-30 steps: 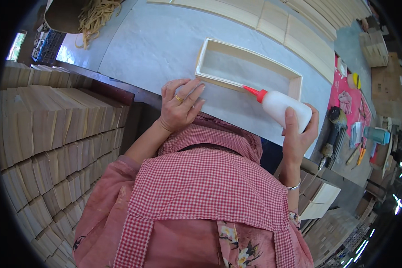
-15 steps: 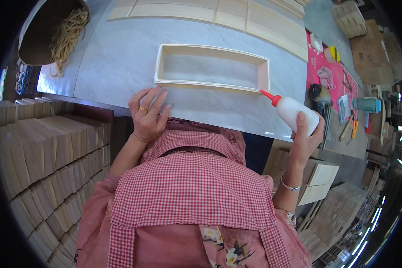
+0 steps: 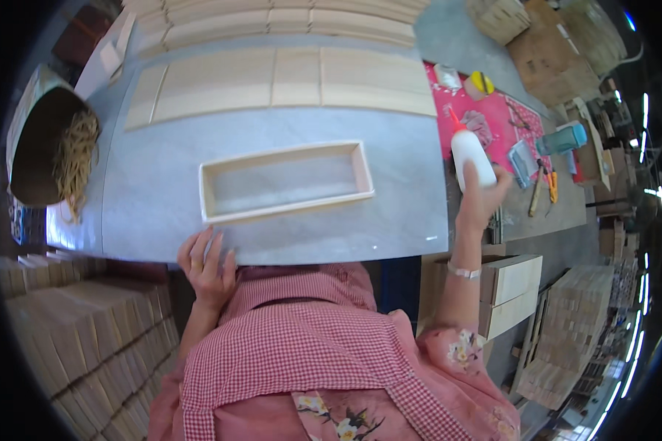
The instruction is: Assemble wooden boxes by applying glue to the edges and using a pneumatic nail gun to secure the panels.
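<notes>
The right hand [image 3: 482, 200] grips a white glue bottle [image 3: 469, 156], setting it upright off to the side. The left hand [image 3: 207, 261] rests open on the table edge [image 3: 331, 250]. Just beyond it lies the wooden frame [image 3: 285, 181]; gluing seems paused, and fitting a panel [image 3: 294, 81] likely follows.

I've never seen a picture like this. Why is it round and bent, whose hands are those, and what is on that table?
A wide fisheye camera worn on a person's head looks down, so straight edges bend near the rim. No machine here: both hands are the wearer's own. The left hand rests at the near edge of the grey table. The right hand holds a white glue bottle with a red tip, off to the right. On the table lies a shallow wooden frame; beyond it lie flat wooden panels. A bowl of pale strips sits at the left.
</notes>
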`<control>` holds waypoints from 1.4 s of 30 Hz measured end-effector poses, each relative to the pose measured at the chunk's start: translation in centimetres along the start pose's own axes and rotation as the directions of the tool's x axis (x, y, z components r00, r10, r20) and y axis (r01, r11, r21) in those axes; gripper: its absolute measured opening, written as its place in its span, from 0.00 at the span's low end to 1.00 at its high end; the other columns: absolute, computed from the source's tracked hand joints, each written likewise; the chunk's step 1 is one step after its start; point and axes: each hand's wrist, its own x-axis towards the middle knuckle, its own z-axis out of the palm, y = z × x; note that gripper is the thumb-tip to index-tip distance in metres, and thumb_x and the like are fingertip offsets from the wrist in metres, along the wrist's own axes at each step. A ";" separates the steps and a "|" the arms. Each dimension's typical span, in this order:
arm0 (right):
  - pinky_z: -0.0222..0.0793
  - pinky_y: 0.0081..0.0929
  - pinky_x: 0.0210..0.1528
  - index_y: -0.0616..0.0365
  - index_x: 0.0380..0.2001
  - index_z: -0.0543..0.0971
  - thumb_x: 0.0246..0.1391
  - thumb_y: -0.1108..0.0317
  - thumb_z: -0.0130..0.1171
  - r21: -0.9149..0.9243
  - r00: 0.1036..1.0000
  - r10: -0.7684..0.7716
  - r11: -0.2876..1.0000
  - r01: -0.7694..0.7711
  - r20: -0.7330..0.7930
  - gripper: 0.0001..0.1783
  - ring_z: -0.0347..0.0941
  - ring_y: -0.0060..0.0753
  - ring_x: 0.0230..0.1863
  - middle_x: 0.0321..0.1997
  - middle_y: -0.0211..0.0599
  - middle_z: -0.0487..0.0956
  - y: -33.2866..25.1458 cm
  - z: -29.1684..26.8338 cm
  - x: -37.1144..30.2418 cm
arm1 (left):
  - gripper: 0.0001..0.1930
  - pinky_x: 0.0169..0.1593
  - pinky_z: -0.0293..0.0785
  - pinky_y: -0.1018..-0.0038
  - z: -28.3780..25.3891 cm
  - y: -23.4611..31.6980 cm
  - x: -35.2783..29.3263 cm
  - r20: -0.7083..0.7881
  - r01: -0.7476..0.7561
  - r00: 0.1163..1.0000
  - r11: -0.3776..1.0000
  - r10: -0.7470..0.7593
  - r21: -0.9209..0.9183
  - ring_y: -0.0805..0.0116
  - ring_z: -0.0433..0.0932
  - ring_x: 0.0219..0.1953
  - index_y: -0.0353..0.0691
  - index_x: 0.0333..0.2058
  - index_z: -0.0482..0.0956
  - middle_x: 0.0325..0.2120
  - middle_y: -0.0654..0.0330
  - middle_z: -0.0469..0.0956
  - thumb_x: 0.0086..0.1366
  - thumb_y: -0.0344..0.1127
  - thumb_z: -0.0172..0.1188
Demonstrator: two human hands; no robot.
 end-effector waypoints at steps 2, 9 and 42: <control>0.73 0.35 0.45 0.64 0.45 0.69 0.48 0.60 0.72 -0.077 1.000 0.000 0.997 -0.001 -0.016 0.29 0.73 0.40 0.40 0.41 0.44 0.75 0.2 2.5 4.5 | 0.21 0.60 0.70 0.59 -0.2 0.1 0.3 0.006 -0.015 1.000 0.999 0.015 -0.038 0.51 0.72 0.55 0.38 0.51 0.82 0.56 0.54 0.77 0.57 0.28 0.66; 0.78 0.43 0.37 0.69 0.39 0.83 0.41 0.61 0.71 -0.461 0.989 -0.136 0.875 0.148 0.058 0.24 0.79 0.56 0.33 0.34 0.54 0.82 8.9 10.9 15.7 | 0.15 0.53 0.71 0.63 -2.0 -2.9 0.5 0.098 -0.062 0.993 0.994 0.071 -0.093 0.55 0.73 0.44 0.36 0.45 0.84 0.42 0.56 0.78 0.60 0.18 0.61; 0.73 0.49 0.55 0.68 0.54 0.73 0.45 0.38 0.69 -0.512 0.677 0.319 0.466 -0.721 -0.663 0.46 0.76 0.59 0.53 0.51 0.58 0.79 7.8 -22.2 1.7 | 0.20 0.63 0.72 0.73 -4.0 -16.3 1.1 0.101 0.644 0.549 0.343 -0.830 -0.684 0.62 0.76 0.59 0.32 0.63 0.74 0.61 0.50 0.76 0.76 0.32 0.51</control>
